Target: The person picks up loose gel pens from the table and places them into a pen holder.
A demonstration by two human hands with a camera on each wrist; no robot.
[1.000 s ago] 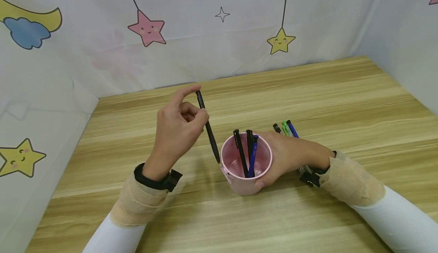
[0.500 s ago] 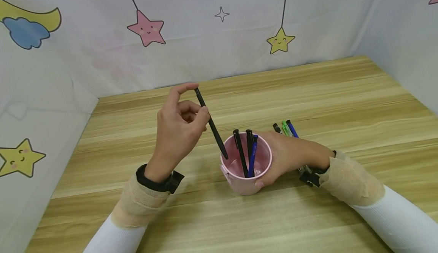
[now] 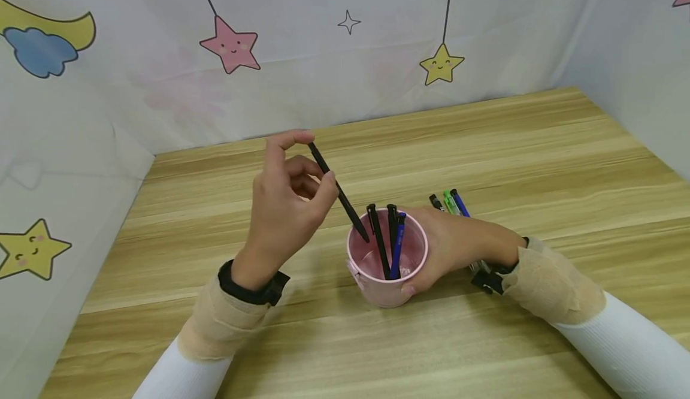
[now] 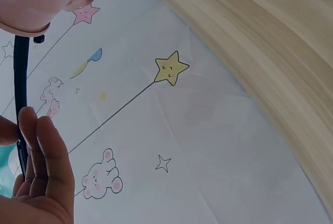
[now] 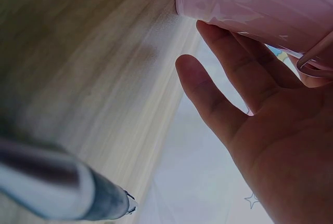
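Between thumb and fingers, my left hand [image 3: 286,204] pinches a slim black pen [image 3: 350,212] near its upper half. The forefinger touches the pen's top end, and its lower tip is inside the mouth of a pink bucket-shaped pen holder [image 3: 380,294]. My right hand [image 3: 450,240] grips the holder's right side, thumb toward me. Inside lean two black pens, one black pen [image 3: 379,243] in front, and a blue pen [image 3: 398,246]. In the right wrist view the pink holder [image 5: 260,3] shows its wire handle against the palm.
Beyond my right forearm, a green pen [image 3: 451,201], a blue pen [image 3: 460,201] and a black-topped pen [image 3: 435,201] lie on the wooden table [image 3: 539,165], partly hidden by the hand. A patterned cloth [image 3: 323,75] closes off the back and sides.
My left hand has moved slightly right, bringing the black pen's tip from just outside the holder's left rim to inside its mouth. The pen leans more. The right hand and holder stay put.
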